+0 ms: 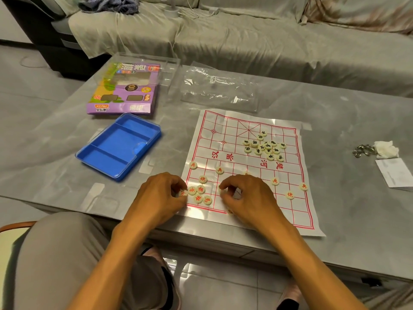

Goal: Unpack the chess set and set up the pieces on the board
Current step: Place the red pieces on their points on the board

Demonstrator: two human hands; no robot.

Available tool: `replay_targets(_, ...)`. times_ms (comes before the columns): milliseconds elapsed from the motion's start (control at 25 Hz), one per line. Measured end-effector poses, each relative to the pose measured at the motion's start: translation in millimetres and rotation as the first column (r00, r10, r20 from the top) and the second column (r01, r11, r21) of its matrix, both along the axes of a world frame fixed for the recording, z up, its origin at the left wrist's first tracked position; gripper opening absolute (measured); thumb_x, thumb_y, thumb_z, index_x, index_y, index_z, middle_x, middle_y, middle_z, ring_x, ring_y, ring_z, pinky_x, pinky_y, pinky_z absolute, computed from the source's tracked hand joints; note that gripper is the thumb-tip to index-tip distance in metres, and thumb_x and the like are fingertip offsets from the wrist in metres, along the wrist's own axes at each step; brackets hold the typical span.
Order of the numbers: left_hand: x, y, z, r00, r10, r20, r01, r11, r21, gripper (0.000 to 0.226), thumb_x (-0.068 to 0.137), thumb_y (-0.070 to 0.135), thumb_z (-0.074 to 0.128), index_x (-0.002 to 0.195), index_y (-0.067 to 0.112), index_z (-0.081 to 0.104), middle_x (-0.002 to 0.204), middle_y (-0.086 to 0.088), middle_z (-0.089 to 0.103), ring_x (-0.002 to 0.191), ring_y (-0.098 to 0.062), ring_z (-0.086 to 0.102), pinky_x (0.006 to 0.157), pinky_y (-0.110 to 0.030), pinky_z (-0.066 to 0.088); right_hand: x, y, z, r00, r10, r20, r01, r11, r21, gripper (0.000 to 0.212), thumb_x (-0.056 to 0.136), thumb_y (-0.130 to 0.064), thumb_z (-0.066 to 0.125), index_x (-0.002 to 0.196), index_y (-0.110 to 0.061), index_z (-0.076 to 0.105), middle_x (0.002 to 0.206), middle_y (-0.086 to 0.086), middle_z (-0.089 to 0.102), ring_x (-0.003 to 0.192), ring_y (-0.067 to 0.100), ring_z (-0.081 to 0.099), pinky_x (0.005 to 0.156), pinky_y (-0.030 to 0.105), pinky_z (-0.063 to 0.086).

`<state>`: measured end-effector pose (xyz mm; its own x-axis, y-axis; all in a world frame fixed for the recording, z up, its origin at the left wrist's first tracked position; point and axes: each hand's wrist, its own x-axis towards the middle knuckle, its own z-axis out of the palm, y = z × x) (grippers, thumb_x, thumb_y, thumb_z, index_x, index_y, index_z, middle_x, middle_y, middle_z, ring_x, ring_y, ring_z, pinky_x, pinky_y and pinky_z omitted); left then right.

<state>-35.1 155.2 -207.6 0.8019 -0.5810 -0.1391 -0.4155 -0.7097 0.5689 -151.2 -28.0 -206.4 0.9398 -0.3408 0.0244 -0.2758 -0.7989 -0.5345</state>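
Left hand (159, 193) fingers pinch a red-lettered piece (183, 193); right hand (248, 195) fingers pinch another at the xiangqi board (290, 211)'s 6 o'clock edge; the purple box (125, 88) reads "XCPAI".

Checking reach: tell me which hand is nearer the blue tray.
Left. The left hand lies just below and right of the blue tray; the right hand is farther right, over the board.

The paper chess board (248, 166) lies on the table (357, 209) in front of the person. To its left sits the tray (118, 146), with the box (125, 88) behind that — a plastic bag (219, 88) lies behind the board. A heap of pieces (264, 146) occupies the board's far half; single pieces are spread over the near half. Keys (363, 150) and a tissue (386, 149) lie well to the right.
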Motion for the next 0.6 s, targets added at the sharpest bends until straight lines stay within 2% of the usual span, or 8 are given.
replay_targets(120,2.0,1.5,-2.3,0.999,-0.045,-0.028,0.046,0.999,0.016,0.029,0.081,0.028,0.073,0.109,0.029,0.064,0.110,0.011,0.061,0.081,-0.005,0.056,0.066,-0.010,0.043,1.2,10.1,1.0,0.999,0.038,-0.021,-0.039,0.999,-0.033,0.025,0.088,-0.039,0.061,0.111,-0.031,0.064,0.096,-0.013,0.066,0.085,0.005,0.054,0.078,0.025,0.051)
replay_targets(280,3.6,2.9,-2.9,0.996,-0.069,-0.064,0.070,0.998,0.007,0.037,0.078,0.024,0.076,0.111,0.031,0.060,0.111,0.013,0.055,0.087,-0.007,0.056,0.069,-0.011,0.046,-3.3,-6.8,-1.2,0.990,-0.140,-0.005,0.140,0.990,-0.008,0.020,0.088,-0.034,0.062,0.108,-0.029,0.063,0.077,-0.015,0.058,0.077,0.007,0.057,0.073,0.025,0.051)
replay_targets(440,1.2,1.2,-3.2,0.998,-0.037,-0.042,0.038,0.999,0.032,0.038,0.076,0.038,0.076,0.109,0.030,0.060,0.104,0.014,0.054,0.082,-0.005,0.055,0.066,-0.011,0.043,-5.0,-14.1,-1.7,0.989,-0.143,-0.046,0.143,0.990,-0.004,0.021,0.088,-0.037,0.062,0.108,-0.029,0.064,0.080,-0.014,0.060,0.080,0.008,0.059,0.074,0.025,0.051)
replay_targets(600,0.7,1.0,-5.4,0.999,-0.009,-0.051,0.010,1.000,0.018,0.033,0.081,0.036,0.072,0.111,0.025,0.063,0.108,0.010,0.060,0.081,-0.006,0.056,0.070,-0.014,0.046,6.2,-3.8,-6.5,0.993,-0.092,-0.072,0.085,0.992,-0.096,0.028,0.087,-0.049,0.059,0.108,-0.031,0.063,0.088,-0.015,0.059,0.082,0.006,0.051,0.067,0.024,0.043)
